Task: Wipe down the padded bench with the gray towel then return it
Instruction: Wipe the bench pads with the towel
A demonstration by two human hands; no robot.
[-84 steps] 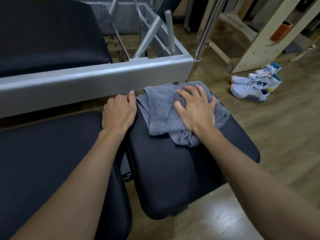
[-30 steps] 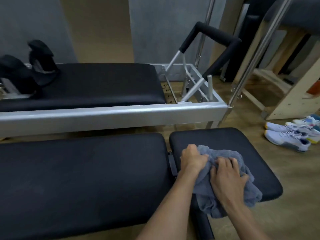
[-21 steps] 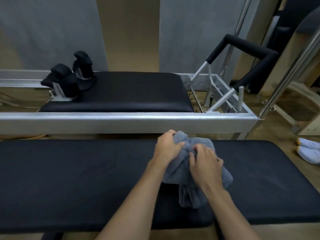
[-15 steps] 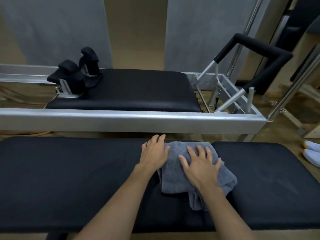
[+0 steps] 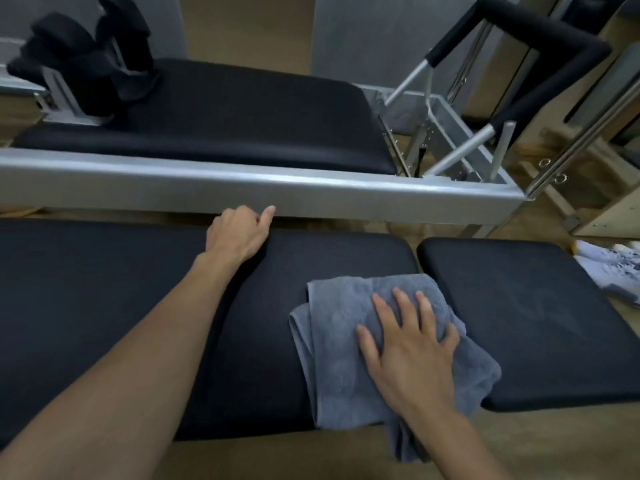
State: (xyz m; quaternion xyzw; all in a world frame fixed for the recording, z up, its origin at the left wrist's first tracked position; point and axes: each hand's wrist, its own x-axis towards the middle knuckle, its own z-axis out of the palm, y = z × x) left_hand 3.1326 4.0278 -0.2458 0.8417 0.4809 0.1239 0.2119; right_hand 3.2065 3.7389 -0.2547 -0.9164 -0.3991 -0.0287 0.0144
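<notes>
Near the right end of the padded counter's (image 5: pixel 104 306) long section, pressing the gray towel (image 5: pixel 346 341) flat under the right grip (image 5: pixel 412 348), with fingers straight and spread, palm down, not curling round the cloth. Keeping the towel folded on the pad, with its right side reaching the gap before the shorter section (image 5: pixel 519 323) and its near corner hanging over the near edge toward the floor (image 5: pixel 277 459).

Working one-handed now. Half a second back, laying both grips on the cloth, farther left and closer to the far edge; since then, sliding the towel right and nearer and taking the left grip (image 5: pixel 239 233) off it. Resting that left grip on the pad's far edge, well apart from the towel and just beside the silver rail (image 5: pixel 277 192), fingers loosely bent, one finger pointing at the rail, holding nothing.

Reading this as moving on from bunching and re-laying the cloth into a fresh wiping stroke, the left merely bracing. Probably still wiping, having gone over the shorter section a few seconds earlier and leaving much of the long stretch at left to cover. Not yet returning the towel.

Beyond the rail, passing over the black carriage pad (image 5: pixel 242 116). At far right, seeing pale shoes (image 5: pixel 609 268) on the floor.
</notes>
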